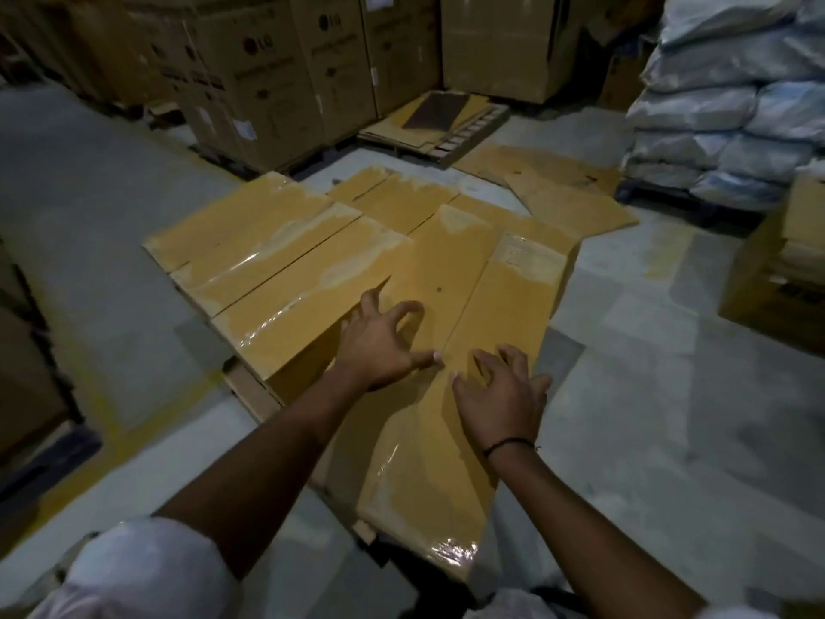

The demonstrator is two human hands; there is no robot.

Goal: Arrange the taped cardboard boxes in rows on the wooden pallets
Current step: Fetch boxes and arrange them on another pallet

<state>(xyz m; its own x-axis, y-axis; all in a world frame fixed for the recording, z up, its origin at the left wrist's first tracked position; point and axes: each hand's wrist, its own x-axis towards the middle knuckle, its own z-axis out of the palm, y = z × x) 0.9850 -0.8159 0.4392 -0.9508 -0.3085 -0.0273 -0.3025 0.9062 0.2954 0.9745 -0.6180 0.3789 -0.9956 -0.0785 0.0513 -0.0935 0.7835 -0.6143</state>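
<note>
The near box [451,462] is a long, flat carton wrapped in glossy clear tape. It lies on the wooden pallet [250,388] at the centre of view. One short end is at 6 o'clock, close to the person, and the other end, which carries a paper label [531,256], is toward 1 o'clock. Its long axis therefore runs almost straight away from the person, tilted slightly right. A second box [428,270] lies tight against its 9 o'clock side on the same line. Further toward 10 o'clock, a row of boxes [285,270] lies crosswise, with long axes running from 8 to 2 o'clock.

The left hand [379,341] is over the second box beside the seam, and the right hand [502,395] is over the near box. On both hands the fingers [513,352] are spread and half bent like claws and grip nothing. The left thumb tip seems to touch the cardboard at the seam. I cannot tell whether the other fingertips touch or only hover.

I judge the carton to be stiff along its length and moderately heavy. Because it is so long, it would swing or sag if lifted from one end. The taped skin looks slick, so flat palms on top would probably slide. The surer hold is on the long edges or under the near end, with the hands set well apart. For small corrections on the pallet, pushing should work better than lifting. The corners look easy to crush.
</note>
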